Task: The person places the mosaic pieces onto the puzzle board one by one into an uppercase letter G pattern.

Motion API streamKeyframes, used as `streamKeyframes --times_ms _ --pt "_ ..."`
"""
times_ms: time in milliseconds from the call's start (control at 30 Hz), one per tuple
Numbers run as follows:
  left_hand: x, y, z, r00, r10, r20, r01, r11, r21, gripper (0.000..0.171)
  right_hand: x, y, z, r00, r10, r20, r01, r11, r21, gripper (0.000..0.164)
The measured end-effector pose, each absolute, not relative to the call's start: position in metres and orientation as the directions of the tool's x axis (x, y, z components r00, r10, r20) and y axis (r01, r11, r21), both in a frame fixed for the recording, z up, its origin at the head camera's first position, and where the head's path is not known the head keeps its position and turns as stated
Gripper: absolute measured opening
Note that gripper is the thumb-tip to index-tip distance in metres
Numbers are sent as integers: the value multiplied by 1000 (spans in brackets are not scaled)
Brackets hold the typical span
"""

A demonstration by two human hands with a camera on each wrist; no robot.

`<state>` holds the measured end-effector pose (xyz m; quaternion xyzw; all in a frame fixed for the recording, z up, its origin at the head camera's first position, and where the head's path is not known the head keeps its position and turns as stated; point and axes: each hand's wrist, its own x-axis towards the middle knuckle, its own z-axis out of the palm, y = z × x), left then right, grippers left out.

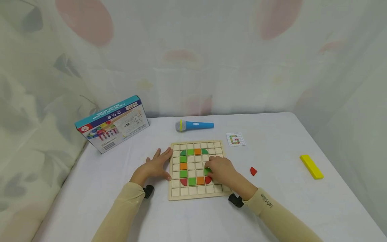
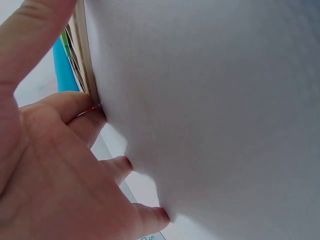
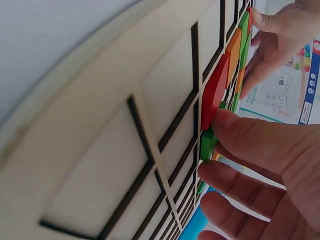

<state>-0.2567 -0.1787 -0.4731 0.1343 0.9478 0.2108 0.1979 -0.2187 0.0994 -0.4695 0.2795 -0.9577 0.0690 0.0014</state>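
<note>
A wooden grid board (image 1: 196, 197) lies on the table between the hands. Orange and green squares and green and red quarter-round tiles form part of a ring on it. At the board's right side, the right hand (image 1: 223, 170) pinches a light green square tile (image 3: 207, 146) between thumb and fingers, just above the red quarter-round tile (image 3: 215, 95) in the lower right corner of the ring. Along the left edge, the left hand (image 1: 155, 165) is spread, its thumb and index finger touching the rim and the other fingertips resting on the table.
A loose red quarter-round tile (image 1: 253, 171) lies right of the board. Behind it is a small pattern card (image 1: 235, 139) with a G-like figure. A blue toy microphone (image 1: 198, 125) lies behind the board, a cardboard box (image 1: 121, 126) stands back left, and a yellow block (image 1: 311, 167) lies far right.
</note>
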Motion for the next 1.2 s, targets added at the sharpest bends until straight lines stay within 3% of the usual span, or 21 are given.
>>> streamKeyframes --times_ms 733,1200 --pt "-259 -178 -473 -884 331 -330 166 882 441 119 -215 104 -467 -849 -525 67 -528 835 -153 19" --pt "-259 -178 -472 -884 336 -325 175 883 436 119 -206 184 -464 -951 -302 69 -310 920 -239 28"
